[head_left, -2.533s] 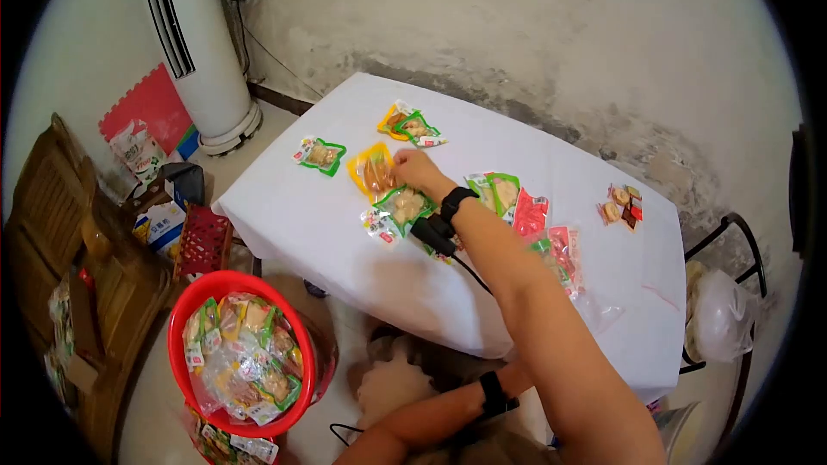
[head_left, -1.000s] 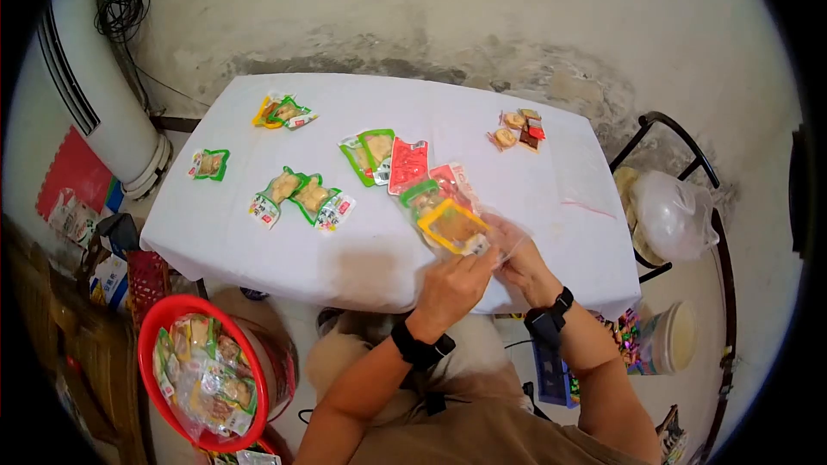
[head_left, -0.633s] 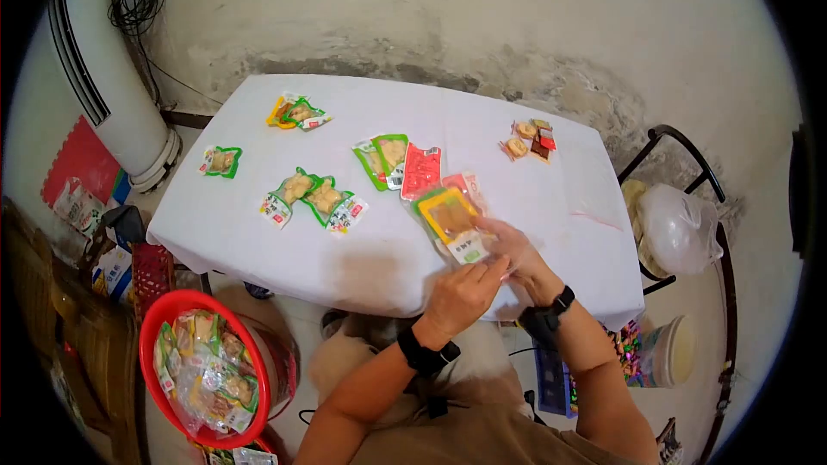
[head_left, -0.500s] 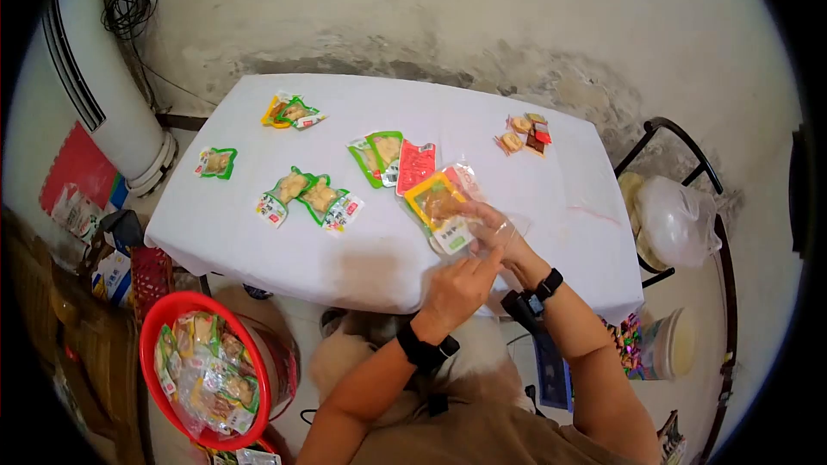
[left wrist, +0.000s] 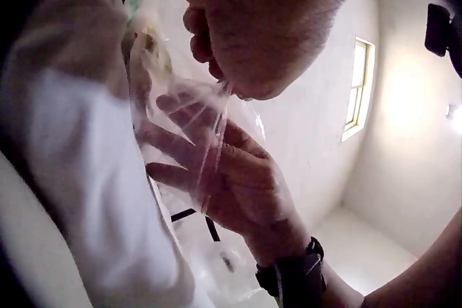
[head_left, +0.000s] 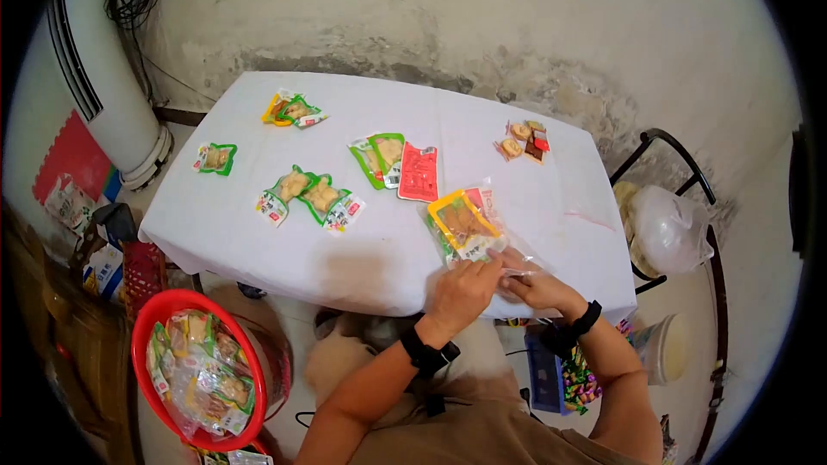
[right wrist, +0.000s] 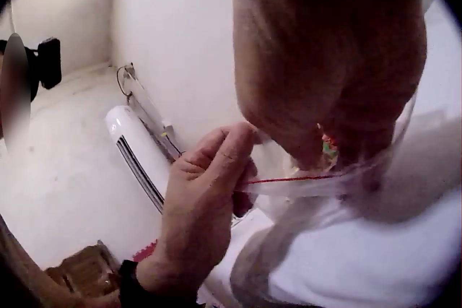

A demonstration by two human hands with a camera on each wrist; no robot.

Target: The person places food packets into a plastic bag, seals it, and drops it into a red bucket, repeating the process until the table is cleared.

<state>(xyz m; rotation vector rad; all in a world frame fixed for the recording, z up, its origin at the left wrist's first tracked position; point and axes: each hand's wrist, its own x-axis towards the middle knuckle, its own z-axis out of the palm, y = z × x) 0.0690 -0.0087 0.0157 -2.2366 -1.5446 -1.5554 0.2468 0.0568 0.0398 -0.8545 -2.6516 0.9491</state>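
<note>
Near the table's front edge, a clear zip bag point(right wrist: 303, 184) lies with several snack packets in it. A yellow-edged snack packet point(head_left: 463, 220) shows on top, over green and pink ones. My left hand point(head_left: 465, 297) pinches the bag's mouth by its rim, beside the red zip line. My right hand point(head_left: 538, 286) is at the mouth, its fingers point(left wrist: 180, 153) spread and seen through the clear plastic in the left wrist view. The right wrist view shows that hand reaching into the opening, its fingertips partly hidden.
On the white table point(head_left: 388, 267) lie green-edged packets point(head_left: 320, 198), a red packet point(head_left: 419, 174), a small pile of wrapped snacks point(head_left: 524, 139) and a flat clear bag point(head_left: 590, 207). A red bucket point(head_left: 258, 362) of packets stands at left, a black-framed chair point(head_left: 689, 155) at right.
My right hand has brought the yellow-edged packet from the table's left side to the clear bag, then slid back from it toward the mouth. The left hand came up to the bag's rim.
</note>
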